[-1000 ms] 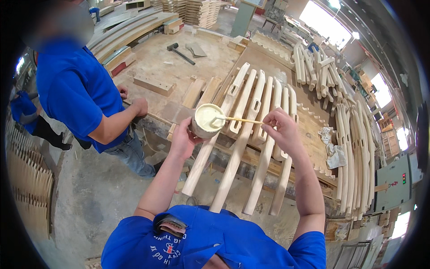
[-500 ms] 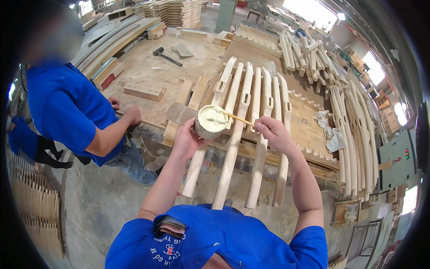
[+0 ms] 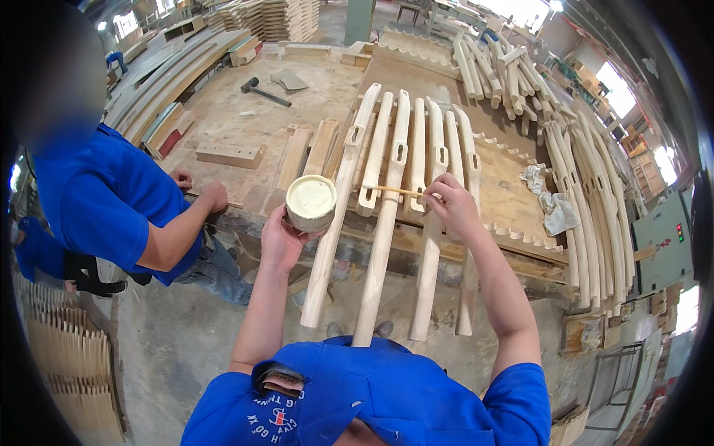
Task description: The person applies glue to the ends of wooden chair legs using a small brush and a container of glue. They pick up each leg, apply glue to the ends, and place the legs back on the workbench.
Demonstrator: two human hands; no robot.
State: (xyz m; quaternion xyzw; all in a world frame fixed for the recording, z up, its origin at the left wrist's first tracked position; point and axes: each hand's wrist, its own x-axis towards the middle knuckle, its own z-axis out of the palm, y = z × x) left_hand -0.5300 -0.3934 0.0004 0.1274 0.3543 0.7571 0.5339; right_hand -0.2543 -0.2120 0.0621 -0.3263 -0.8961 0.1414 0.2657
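Glue pot (image 3: 311, 202), round and full of pale cream paste, sits gripped in my left hand (image 3: 281, 239) above the bench edge (image 3: 416, 249), while my right hand (image 3: 451, 206) pinches a thin wooden stick (image 3: 394, 191) over the curved wooden legs (image 3: 387, 223).

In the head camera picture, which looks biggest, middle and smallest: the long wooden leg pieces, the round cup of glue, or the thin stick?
1. Any wooden leg piece, far longer than the others.
2. The cup in the left hand.
3. The stick in the right hand: about as long as the cup is wide, but much thinner.
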